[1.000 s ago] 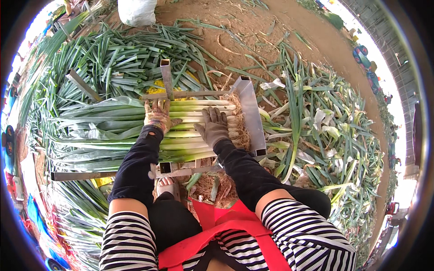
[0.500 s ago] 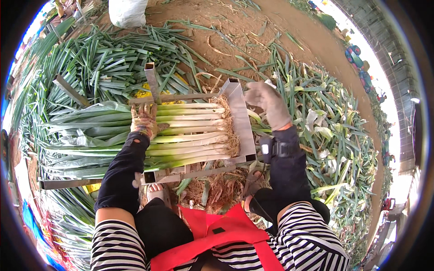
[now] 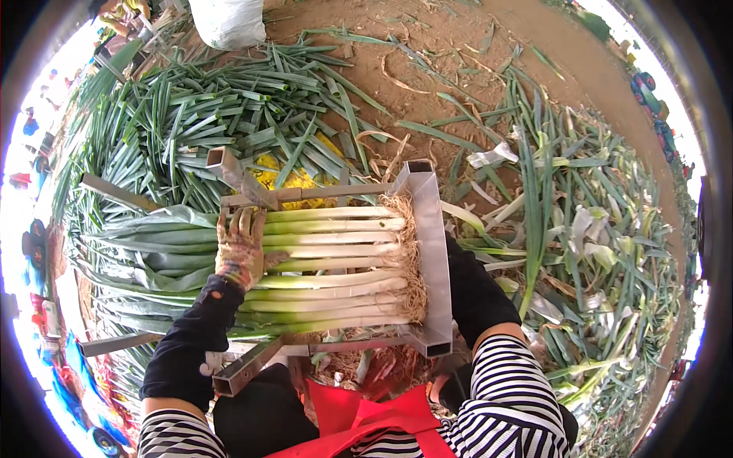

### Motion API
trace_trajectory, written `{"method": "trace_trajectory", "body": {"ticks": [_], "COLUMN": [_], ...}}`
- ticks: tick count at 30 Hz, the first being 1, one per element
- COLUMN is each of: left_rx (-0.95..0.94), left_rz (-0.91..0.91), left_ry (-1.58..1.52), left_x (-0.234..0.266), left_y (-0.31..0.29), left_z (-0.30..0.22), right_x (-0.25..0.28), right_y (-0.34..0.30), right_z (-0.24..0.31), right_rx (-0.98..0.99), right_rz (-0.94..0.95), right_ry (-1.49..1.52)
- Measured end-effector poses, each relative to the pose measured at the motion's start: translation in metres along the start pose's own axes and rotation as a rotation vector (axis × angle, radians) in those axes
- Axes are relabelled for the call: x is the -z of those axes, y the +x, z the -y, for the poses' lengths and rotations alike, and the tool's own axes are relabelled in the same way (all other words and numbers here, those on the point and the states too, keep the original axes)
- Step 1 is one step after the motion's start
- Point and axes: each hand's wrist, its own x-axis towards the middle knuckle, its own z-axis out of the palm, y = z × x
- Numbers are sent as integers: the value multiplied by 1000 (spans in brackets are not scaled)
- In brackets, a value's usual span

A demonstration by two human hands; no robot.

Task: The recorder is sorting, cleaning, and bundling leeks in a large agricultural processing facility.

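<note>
A row of leeks [image 3: 336,281] lies side by side in a metal frame [image 3: 347,191], roots toward the upright metal end plate [image 3: 429,252] and green leaves to the left. My left hand [image 3: 240,248], in a stained glove, lies across the leeks where white turns to green, its fingers spread and flat. The frame appears tilted, its posts leaning. My right forearm [image 3: 481,294], in a black sleeve, reaches to the outer side of the end plate; my right hand is hidden behind or below it.
Cut green leaves [image 3: 191,114] are heaped at the far left beside a yellow printed sack [image 3: 298,179]. Leek trimmings [image 3: 588,252] cover the ground to the right. A white sack [image 3: 227,23] stands at the back on brown soil [image 3: 473,46].
My right hand has moved from above the end plate's far corner down and out of sight beside it. The frame appears more tilted. My left hand remains on the leeks.
</note>
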Motion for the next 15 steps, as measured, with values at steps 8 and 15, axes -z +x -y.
{"method": "trace_trajectory", "body": {"ticks": [8,15], "left_rx": [-6,0], "left_rz": [-25,0], "left_ry": [6,36], "left_x": [-4,-4], "left_y": [-1,-1], "left_z": [1,1], "right_x": [-21,-25], "right_y": [18,9], "right_z": [-11,-19], "right_rx": [25,18], "right_rz": [-57,-71], "right_ry": [-223,-336]}}
